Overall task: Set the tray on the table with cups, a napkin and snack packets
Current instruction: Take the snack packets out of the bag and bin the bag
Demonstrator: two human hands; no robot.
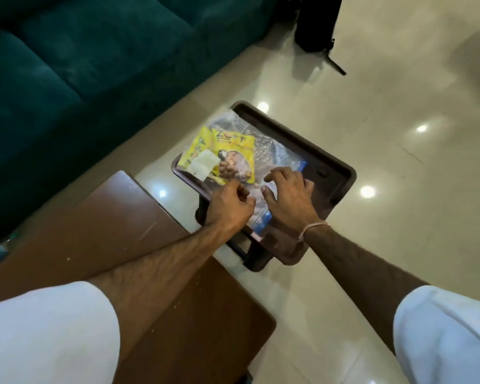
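Two yellow snack packets laid on clear plastic bag atop dark brown stool. Bag pressed by right hand, fingers spread. Left hand loosely curled, nothing gripped. Brown surface beside stool.

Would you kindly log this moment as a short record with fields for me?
surface: dark plastic stool on tiled floor
on it: clear plastic bag; yellow snack packets; pale napkin lying on the packets
left hand: loosely curled, at the bag's near edge
right hand: fingers spread, pressing on the bag
nearby: brown table, green sofa
cups: none visible
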